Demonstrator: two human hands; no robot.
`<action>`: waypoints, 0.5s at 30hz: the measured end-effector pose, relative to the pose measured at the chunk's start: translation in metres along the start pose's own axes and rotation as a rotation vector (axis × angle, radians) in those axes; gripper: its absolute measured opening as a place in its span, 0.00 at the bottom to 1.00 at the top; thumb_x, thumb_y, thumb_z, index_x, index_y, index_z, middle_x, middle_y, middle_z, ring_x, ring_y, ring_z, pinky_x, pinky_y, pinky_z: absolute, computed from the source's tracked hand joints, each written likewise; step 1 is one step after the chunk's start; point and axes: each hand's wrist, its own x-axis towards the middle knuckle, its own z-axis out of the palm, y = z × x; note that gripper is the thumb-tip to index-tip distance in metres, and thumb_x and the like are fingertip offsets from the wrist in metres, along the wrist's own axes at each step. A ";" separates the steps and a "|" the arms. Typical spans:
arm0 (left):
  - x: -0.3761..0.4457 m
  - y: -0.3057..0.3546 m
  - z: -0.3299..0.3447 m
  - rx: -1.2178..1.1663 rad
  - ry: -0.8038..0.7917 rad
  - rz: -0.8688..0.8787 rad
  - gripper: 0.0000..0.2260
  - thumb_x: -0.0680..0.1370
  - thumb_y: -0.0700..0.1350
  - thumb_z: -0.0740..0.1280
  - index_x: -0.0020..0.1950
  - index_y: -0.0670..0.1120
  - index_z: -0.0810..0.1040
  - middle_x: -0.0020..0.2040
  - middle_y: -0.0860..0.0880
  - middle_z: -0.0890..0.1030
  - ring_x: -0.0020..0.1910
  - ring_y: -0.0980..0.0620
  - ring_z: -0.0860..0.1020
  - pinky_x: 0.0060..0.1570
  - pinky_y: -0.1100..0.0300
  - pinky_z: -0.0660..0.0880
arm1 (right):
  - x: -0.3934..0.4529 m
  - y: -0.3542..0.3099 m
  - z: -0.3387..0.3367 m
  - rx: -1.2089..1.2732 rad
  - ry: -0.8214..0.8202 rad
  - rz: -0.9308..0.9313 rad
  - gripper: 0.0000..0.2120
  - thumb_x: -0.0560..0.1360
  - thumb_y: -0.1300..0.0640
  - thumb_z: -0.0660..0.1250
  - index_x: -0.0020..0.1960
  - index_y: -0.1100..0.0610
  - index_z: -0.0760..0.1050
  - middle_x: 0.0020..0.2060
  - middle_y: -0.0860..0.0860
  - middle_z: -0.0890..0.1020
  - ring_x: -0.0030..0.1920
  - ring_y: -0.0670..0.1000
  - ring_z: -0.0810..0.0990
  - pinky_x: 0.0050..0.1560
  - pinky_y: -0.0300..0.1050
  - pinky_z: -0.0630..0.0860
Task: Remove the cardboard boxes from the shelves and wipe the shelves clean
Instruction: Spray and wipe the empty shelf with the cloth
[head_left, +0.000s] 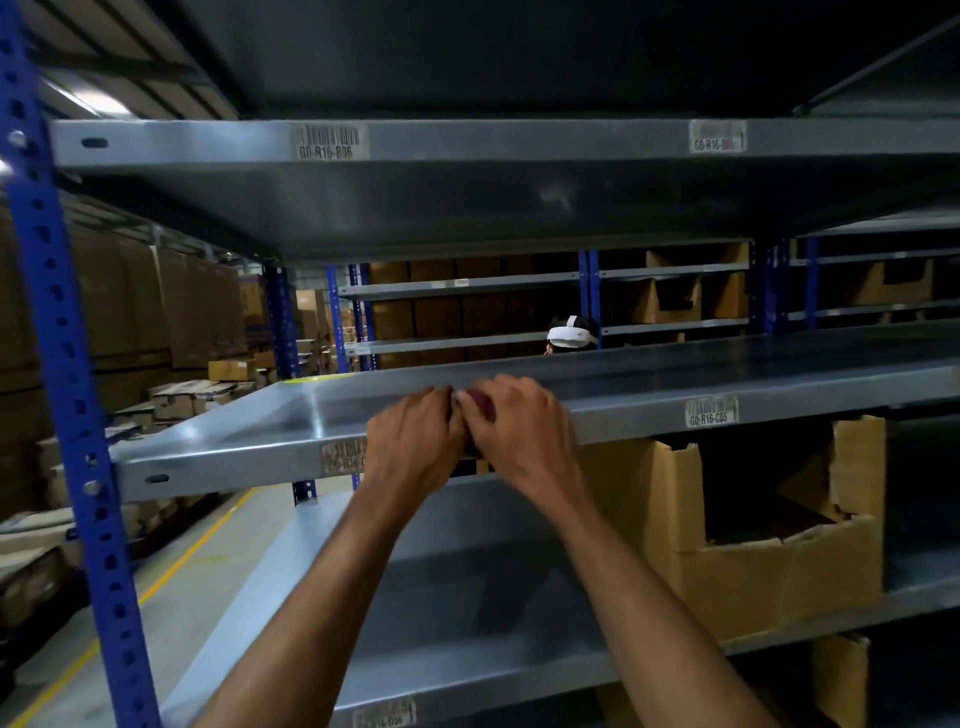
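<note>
Both hands clutching dark red cloth, shelf edge

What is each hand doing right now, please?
Left hand: fingers curled around a dark red cloth at the shelf edge.
Right hand: gripping the same cloth.

Torn open cardboard box sits on grey shelf.
</note>
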 end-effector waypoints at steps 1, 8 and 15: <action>0.004 0.004 0.001 0.007 -0.017 -0.007 0.18 0.84 0.57 0.49 0.44 0.52 0.73 0.38 0.53 0.76 0.35 0.53 0.74 0.42 0.55 0.74 | 0.010 0.002 -0.004 0.014 -0.067 0.023 0.20 0.81 0.38 0.55 0.57 0.49 0.79 0.47 0.49 0.81 0.46 0.48 0.76 0.51 0.49 0.77; 0.000 0.009 0.000 0.157 0.075 -0.010 0.20 0.84 0.55 0.51 0.44 0.50 0.78 0.41 0.48 0.81 0.39 0.46 0.79 0.39 0.54 0.71 | -0.047 0.036 0.023 -0.007 0.330 -0.177 0.20 0.83 0.46 0.61 0.67 0.56 0.77 0.61 0.54 0.82 0.62 0.53 0.78 0.70 0.56 0.69; 0.002 0.005 0.006 0.142 0.050 -0.007 0.22 0.84 0.57 0.49 0.40 0.50 0.76 0.31 0.54 0.72 0.30 0.55 0.72 0.35 0.59 0.68 | 0.025 0.042 -0.022 -0.020 -0.181 0.192 0.23 0.81 0.35 0.54 0.62 0.48 0.77 0.48 0.50 0.81 0.56 0.52 0.79 0.75 0.62 0.59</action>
